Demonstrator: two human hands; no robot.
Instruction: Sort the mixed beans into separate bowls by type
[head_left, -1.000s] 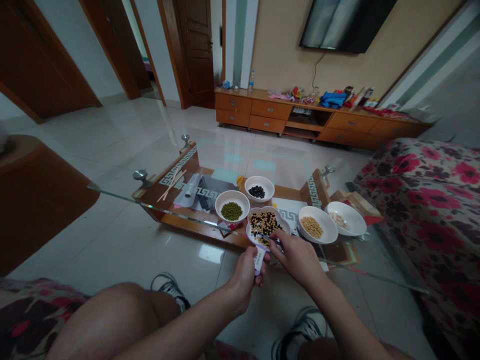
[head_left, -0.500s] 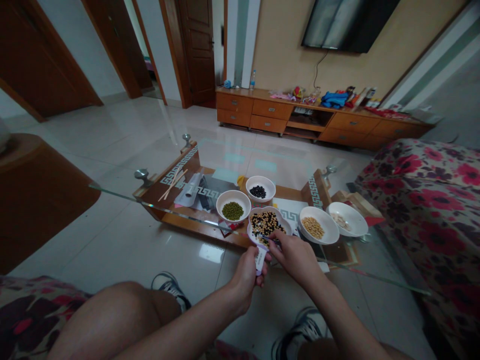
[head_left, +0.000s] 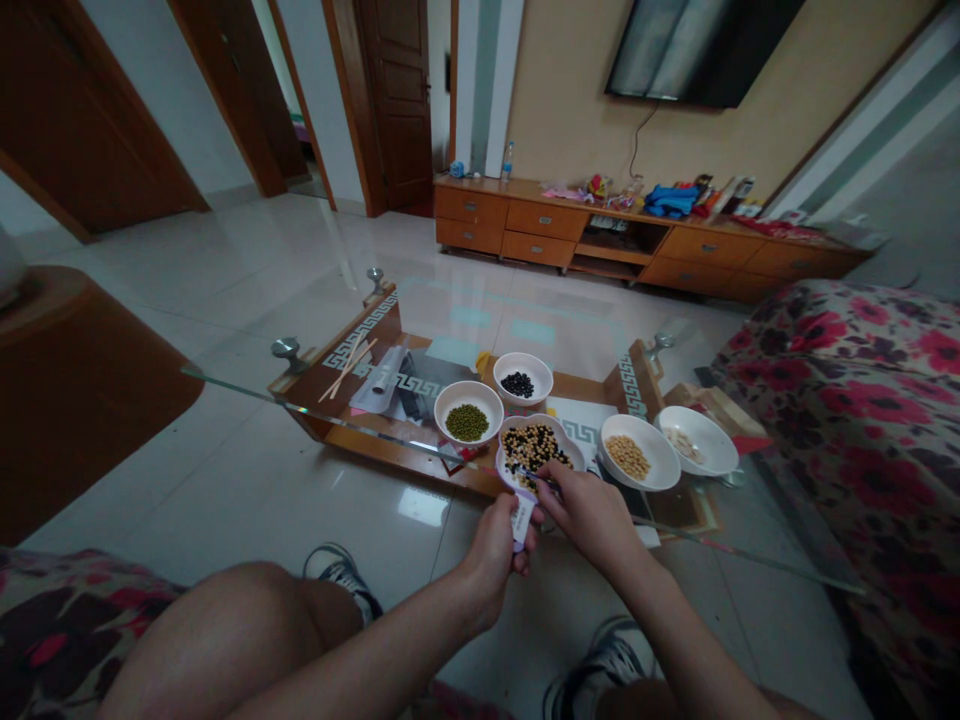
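Observation:
My left hand is closed around the pale purple-edged handle of a scalloped bowl. Mixed black and yellow beans lie inside it. My right hand pinches a slim metal tool, which looks like tweezers, its tip among the beans at the near side. Around this bowl stand a white bowl of green beans, a white bowl of black beans, and a white bowl of yellow beans. A further white bowl at the right holds a few pale pieces.
The bowls stand on a glass-topped coffee table with a wooden shelf underneath. Chopsticks lie crossed on its left. Beyond is a long wooden cabinet with clutter on top. A flower-patterned sofa is at the right.
The view has shifted very slightly. Both hands keep their grips, and the bowls stay in place.

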